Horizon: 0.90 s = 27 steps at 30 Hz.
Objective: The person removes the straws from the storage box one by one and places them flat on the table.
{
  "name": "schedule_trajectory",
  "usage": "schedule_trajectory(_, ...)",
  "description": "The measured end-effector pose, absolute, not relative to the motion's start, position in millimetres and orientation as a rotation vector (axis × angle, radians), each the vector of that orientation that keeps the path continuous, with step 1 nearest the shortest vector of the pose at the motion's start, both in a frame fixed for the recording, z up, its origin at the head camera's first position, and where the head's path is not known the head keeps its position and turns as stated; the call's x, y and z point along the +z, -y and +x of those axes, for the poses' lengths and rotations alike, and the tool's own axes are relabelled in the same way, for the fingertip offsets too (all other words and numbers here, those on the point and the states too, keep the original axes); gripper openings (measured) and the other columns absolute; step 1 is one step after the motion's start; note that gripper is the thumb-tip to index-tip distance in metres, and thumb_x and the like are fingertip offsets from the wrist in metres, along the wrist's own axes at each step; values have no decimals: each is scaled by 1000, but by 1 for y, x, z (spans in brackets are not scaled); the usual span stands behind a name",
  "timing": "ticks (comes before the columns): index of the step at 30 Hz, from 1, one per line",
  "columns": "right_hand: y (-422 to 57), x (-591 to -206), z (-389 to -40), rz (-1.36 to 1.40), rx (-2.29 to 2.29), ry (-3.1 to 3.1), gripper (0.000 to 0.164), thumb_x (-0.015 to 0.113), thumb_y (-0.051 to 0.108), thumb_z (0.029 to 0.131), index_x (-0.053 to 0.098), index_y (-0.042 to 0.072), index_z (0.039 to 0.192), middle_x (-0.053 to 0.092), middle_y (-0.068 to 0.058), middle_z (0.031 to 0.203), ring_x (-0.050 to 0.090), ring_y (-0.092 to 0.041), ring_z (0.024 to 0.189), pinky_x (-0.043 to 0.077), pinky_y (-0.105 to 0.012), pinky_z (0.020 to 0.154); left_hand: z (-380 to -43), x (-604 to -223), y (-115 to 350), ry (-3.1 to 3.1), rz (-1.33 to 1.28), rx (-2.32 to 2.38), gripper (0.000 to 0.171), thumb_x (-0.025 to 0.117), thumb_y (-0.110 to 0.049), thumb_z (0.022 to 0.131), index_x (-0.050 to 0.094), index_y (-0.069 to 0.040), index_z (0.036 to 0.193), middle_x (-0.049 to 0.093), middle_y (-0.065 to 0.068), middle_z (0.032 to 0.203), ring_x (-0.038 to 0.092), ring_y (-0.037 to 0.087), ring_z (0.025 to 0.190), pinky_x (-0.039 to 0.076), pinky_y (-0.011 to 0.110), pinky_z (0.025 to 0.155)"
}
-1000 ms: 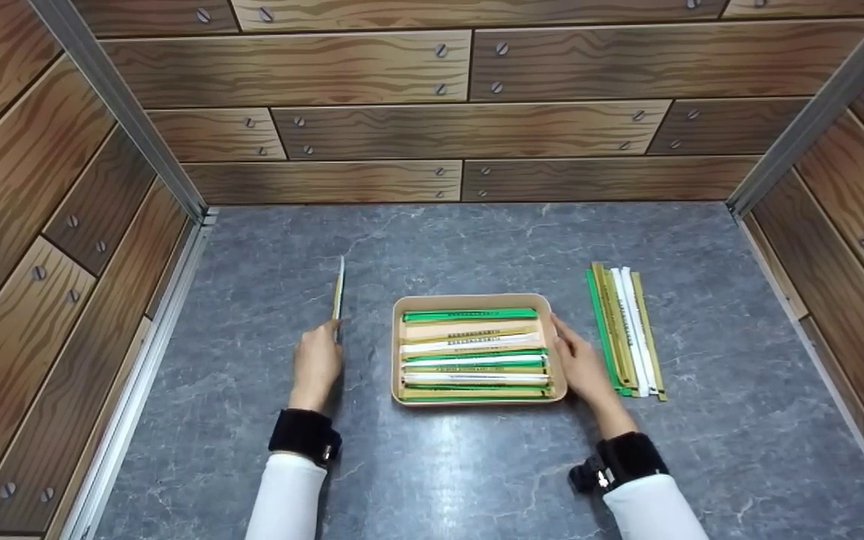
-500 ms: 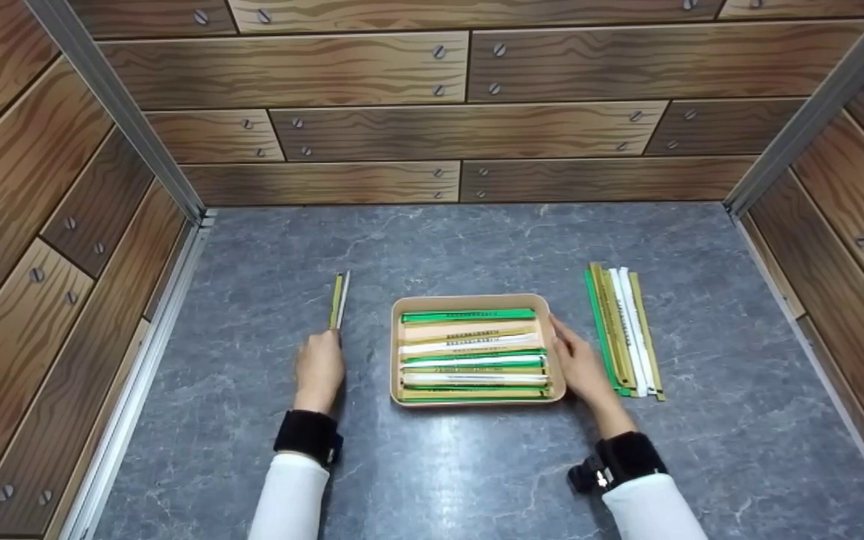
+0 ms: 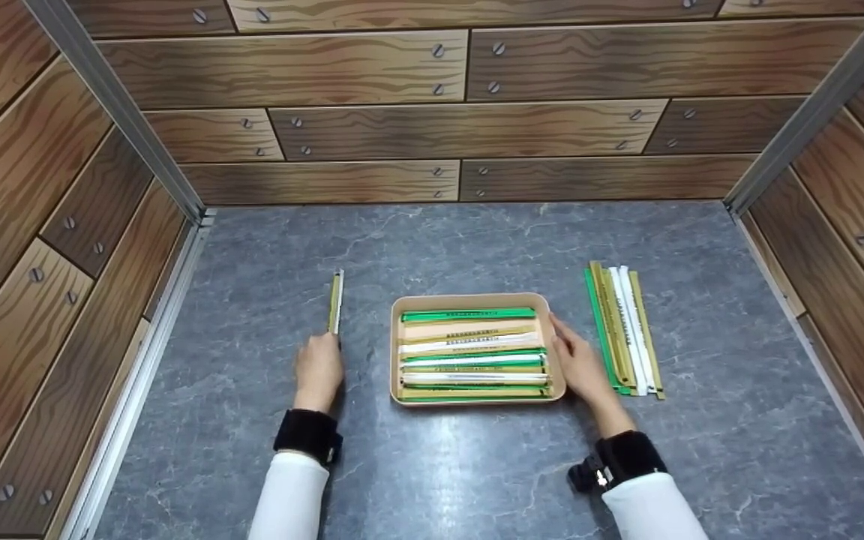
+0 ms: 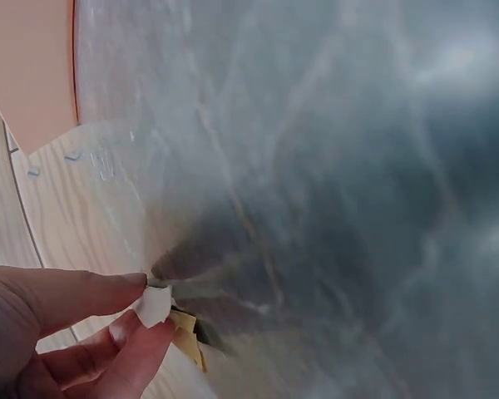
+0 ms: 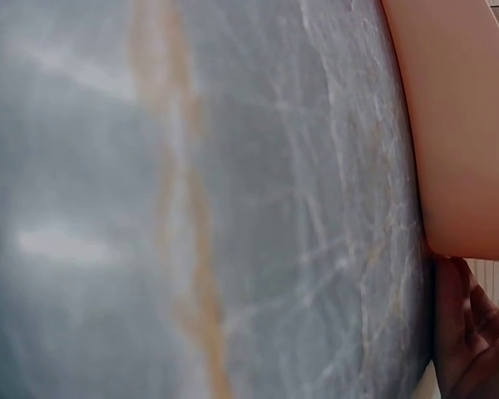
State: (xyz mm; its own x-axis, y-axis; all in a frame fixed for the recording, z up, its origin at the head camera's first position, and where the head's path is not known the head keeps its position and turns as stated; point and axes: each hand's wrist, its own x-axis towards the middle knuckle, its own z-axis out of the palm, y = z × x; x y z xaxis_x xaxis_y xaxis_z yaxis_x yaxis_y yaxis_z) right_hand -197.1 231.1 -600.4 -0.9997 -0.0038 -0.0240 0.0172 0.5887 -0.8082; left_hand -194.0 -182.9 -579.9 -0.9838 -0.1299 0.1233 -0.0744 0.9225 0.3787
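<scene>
In the head view my left hand (image 3: 318,367) stands left of the box and pinches slim gold and white wrapped sticks (image 3: 336,300), which point away from me. The left wrist view shows the thumb and fingers on their white end (image 4: 155,305), with a gold end (image 4: 189,341) beside it. My right hand (image 3: 580,369) touches the right side of a tan rectangular box (image 3: 477,300). Green, gold and white wrapped sticks (image 3: 469,315) lie crosswise inside it. In the right wrist view, part of that hand shows at the box's lower corner.
A bundle of green, gold and white wrapped sticks (image 3: 623,330) lies on the grey marbled table (image 3: 439,247), right of the box. Wood-patterned walls (image 3: 372,127) enclose the back and both sides.
My left hand has shifted slightly toward me with the sticks. Their far ends spread apart, then came together again. My right hand and the box have stayed in place.
</scene>
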Motion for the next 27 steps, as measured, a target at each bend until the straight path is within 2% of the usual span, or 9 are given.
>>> schedule_trajectory(8, -231, -601, -197, 7, -1400, -2756, 47, 43, 16, 106, 38, 11, 152, 41, -26, 146, 46, -41, 128, 40, -53, 101, -193, -568, 178, 3004, 209, -514, 18, 53, 0, 94, 70, 4, 86, 67, 26, 82, 65, 44, 70, 50, 56, 55)
schedule_trajectory(11, -232, -601, -197, 15, -1406, -2744, 47, 42, 17, 106, 37, 12, 152, 39, -25, 148, 40, -42, 133, 36, -54, 105, -193, -556, 168, 2969, 162, -489, 14, 57, -1, 91, 71, 1, 86, 67, 23, 81, 66, 43, 69, 50, 55, 54)
schedule_trajectory(16, -232, -600, -197, 37, -1423, -2726, 47, 42, 18, 106, 36, 13, 153, 37, -24, 150, 37, -41, 136, 33, -53, 107, -192, -539, 135, 2924, -99, -486, 9, 66, -6, 84, 72, -5, 90, 68, 18, 83, 66, 39, 68, 52, 51, 56)
schedule_trajectory(20, -232, -601, -197, 41, -1428, -2717, 47, 42, 17, 106, 37, 13, 153, 37, -24, 150, 37, -40, 136, 33, -53, 108, -191, -538, 107, 2986, -414, -502, 24, 72, -12, 86, 73, -8, 109, 68, 14, 96, 66, 32, 71, 54, 45, 58)
schedule_trajectory(23, -232, -601, -197, 36, -1423, -2717, 47, 42, 17, 106, 37, 12, 153, 37, -25, 149, 38, -40, 135, 34, -52, 107, -190, -543, 90, 3039, -578, -459, 30, 72, -14, 87, 72, -13, 116, 67, 10, 103, 65, 29, 76, 54, 43, 60)
schedule_trajectory(27, -232, -601, -197, 36, -1428, -2714, 47, 42, 17, 106, 37, 12, 152, 38, -25, 149, 40, -40, 134, 35, -52, 106, -188, -555, 77, 3037, -681, -350, 24, 69, -7, 84, 75, -14, 106, 67, 8, 97, 65, 27, 78, 54, 43, 63)
